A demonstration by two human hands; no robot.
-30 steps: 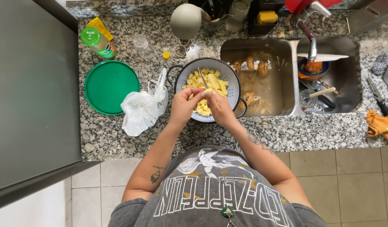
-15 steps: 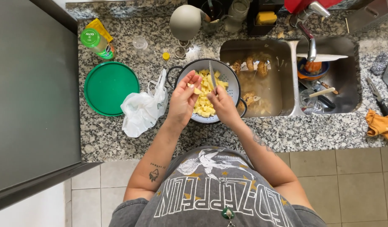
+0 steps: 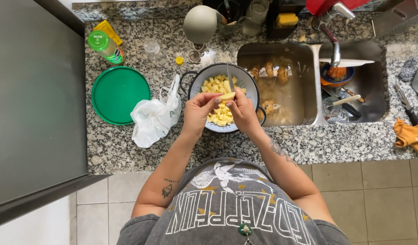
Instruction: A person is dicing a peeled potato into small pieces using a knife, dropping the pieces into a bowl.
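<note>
**Potato piece held over the colander**

Compared with half a second ago, both hands sit lower over the colander's near side, and the piece between them now lies flat across my fingertips instead of being tucked against my left palm.

My left hand [image 3: 198,110] is closed on the left end of a pale yellow potato piece [image 3: 226,96], thumb and fingers pinching it. My right hand [image 3: 242,111] is closed on the right end of the same piece and also grips a knife [image 3: 230,80], whose thin blade points away from me over the bowl. I cannot tell whether the blade touches the piece.

Both hands hover above a white colander [image 3: 248,82] with dark handles, which stands on the speckled granite tabletop [image 3: 336,143]. Cut potato cubes [image 3: 214,85] fill the colander.

Just left of the colander lies a crumpled white plastic bag [image 3: 153,119], touching its rim. Further left rests a round green lid [image 3: 119,95]. Right of the colander is a steel sink [image 3: 281,86] containing brownish peelings [image 3: 269,70] and murky water.
</note>
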